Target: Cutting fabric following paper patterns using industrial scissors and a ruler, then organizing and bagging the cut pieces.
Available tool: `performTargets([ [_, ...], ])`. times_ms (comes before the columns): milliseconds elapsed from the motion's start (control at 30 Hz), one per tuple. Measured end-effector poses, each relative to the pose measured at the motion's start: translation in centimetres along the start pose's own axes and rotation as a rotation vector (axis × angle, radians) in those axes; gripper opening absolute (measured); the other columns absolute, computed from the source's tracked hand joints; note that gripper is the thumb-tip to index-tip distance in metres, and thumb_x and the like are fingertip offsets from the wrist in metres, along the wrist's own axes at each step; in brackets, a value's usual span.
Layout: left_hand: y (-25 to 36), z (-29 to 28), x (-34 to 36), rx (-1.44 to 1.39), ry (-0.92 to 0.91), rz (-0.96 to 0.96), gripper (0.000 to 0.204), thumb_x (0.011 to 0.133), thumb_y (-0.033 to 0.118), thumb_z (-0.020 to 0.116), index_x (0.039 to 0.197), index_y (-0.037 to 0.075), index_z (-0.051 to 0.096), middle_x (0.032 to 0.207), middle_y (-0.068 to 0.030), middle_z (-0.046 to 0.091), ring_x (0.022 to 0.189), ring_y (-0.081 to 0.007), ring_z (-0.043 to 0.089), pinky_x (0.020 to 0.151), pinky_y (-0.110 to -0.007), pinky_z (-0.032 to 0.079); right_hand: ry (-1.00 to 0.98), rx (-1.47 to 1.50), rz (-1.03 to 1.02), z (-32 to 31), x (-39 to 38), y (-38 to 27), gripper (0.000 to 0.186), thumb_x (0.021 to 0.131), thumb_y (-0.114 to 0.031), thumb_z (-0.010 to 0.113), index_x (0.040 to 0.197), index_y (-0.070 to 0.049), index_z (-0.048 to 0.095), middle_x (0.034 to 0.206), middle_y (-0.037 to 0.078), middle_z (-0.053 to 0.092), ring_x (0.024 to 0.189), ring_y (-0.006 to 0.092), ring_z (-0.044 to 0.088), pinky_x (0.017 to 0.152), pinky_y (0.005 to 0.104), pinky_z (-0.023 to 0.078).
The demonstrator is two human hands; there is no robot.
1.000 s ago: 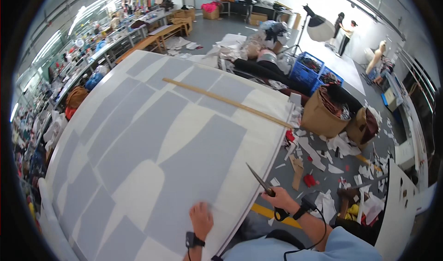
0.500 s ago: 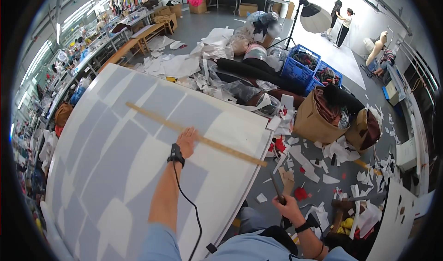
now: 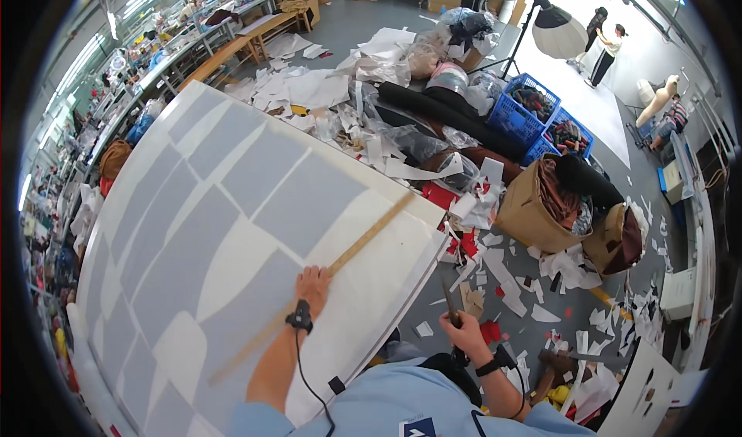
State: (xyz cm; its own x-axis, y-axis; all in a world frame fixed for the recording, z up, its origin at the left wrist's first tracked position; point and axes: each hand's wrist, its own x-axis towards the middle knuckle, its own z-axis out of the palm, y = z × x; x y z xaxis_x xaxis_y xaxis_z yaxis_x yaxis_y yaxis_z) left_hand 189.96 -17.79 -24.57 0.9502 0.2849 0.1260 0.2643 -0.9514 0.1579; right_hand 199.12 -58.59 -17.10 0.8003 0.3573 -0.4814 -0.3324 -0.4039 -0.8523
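A large pale sheet marked with grey panel shapes [image 3: 311, 205] covers the slanting worktable before me. Over it lies a long yellowish ruler [image 3: 372, 232], running from lower left to upper right, its lower end blurred. My left hand [image 3: 313, 289] holds the ruler near its middle, fingers close together, with a dark strapped device and cable at the wrist. Off the table's right edge, my right hand [image 3: 465, 336] is closed round the handle of a long, narrow-bladed knife [image 3: 448, 290], blade pointing up and away. A dark band circles that wrist too.
Paper and red scraps [image 3: 506, 278] litter the floor on the right. Beyond the table lie dark fabric rolls [image 3: 448, 116], blue crates [image 3: 514, 120] and a cardboard box [image 3: 533, 209] of brown material. A white board [image 3: 645, 391] stands at lower right. Two figures [image 3: 607, 54] appear far back.
The ruler has swung round under my left hand, its right end moving up and its left end down toward me. My right hand has shifted slightly left and up, still holding the knife.
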Motion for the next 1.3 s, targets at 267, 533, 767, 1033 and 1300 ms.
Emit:
performTargets([
  [267, 1.9, 0.2, -1.3, -0.047, 0.139, -0.16, 0.019, 0.094, 0.022, 0.065, 0.107, 0.01, 0.059, 0.103, -0.009, 0.058, 0.102, -0.0317, 0.055, 0.083, -0.047, 0.046, -0.16, -0.113, -0.064, 1.2, 1.9, -0.9, 0.02, 0.092, -0.022, 0.075, 0.099, -0.004, 0.072, 0.069, -0.001, 0.062, 0.053, 0.0079, 0.056, 0.05, 0.0266, 0.045],
  [533, 3.2, -0.8, -12.4, -0.237, 0.337, -0.49, 0.066, 0.092, 0.028, 0.068, 0.15, 0.008, 0.045, 0.151, -0.0239, 0.044, 0.141, -0.0427, 0.04, 0.119, -0.057, 0.03, -0.344, -0.288, -0.148, 3.3, 3.7, 1.0, 0.016, 0.096, -0.019, 0.07, 0.101, -0.004, 0.07, 0.067, -0.005, 0.056, 0.054, 0.0052, 0.051, 0.048, 0.0244, 0.04],
  [767, -5.5, -4.6, -43.8, 0.072, 0.643, -1.129, 0.062, 0.083, 0.001, 0.061, 0.143, -0.004, 0.047, 0.143, -0.0284, 0.051, 0.135, -0.0463, 0.045, 0.115, -0.056, 0.034, -0.544, -0.68, -0.355, 11.5, 2.3, -0.9, 0.03, 0.091, -0.024, 0.076, 0.077, 0.001, 0.064, 0.058, 0.002, 0.055, 0.051, 0.0115, 0.051, 0.049, 0.031, 0.04],
  [1033, -9.7, -8.0, -61.3, -0.293, 0.818, -1.384, 0.033, 0.09, 0.002, 0.062, 0.123, 0.0, 0.065, 0.115, -0.0199, 0.068, 0.107, -0.0367, 0.066, 0.095, -0.043, 0.053, -0.849, -0.777, -0.77, 31.5, -12.2, -1.8, 0.027, 0.091, -0.027, 0.074, 0.086, 0.0, 0.067, 0.06, 0.012, 0.056, 0.052, 0.0219, 0.054, 0.053, 0.0371, 0.044],
  [1300, -18.5, -15.5, -60.7, -0.502, 1.077, -1.244, 0.014, 0.097, 0.008, 0.066, 0.108, 0.001, 0.071, 0.099, -0.0143, 0.073, 0.085, -0.0226, 0.073, 0.075, -0.032, 0.057, -1.094, -0.941, -0.884, 53.5, -22.5, 5.1, 0.071, 0.085, -0.016, 0.062, 0.148, 0.005, 0.038, 0.085, 0.028, 0.069, 0.084, 0.0497, 0.066, 0.074, 0.0553, 0.052],
])
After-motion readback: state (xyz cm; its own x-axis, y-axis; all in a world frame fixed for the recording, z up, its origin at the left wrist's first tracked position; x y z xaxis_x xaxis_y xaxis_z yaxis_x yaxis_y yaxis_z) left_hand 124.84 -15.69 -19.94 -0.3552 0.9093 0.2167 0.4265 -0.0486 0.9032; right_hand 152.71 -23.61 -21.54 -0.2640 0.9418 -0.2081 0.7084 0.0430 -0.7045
